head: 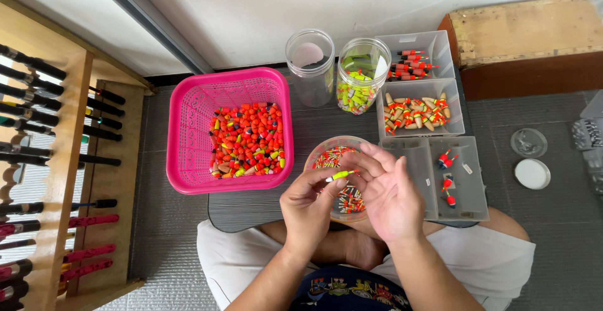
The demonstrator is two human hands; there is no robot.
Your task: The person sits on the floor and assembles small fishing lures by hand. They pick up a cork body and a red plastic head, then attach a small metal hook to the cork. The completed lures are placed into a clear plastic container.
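Yellow-green and slim, the float piece [340, 175] sits pinched in our left hand [308, 209] fingertips, while our right hand [391, 193] hovers open just beside it, fingers spread. Directly beneath both hands lies the clear round bowl [320, 150] of small striped pieces. Left of our left hand sits the pink basket [188, 135]; beyond our right, compartment trays [468, 188] and two clear jars [310, 66].

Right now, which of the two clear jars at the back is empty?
The left jar is empty; the right jar beside it holds yellow-green pieces.
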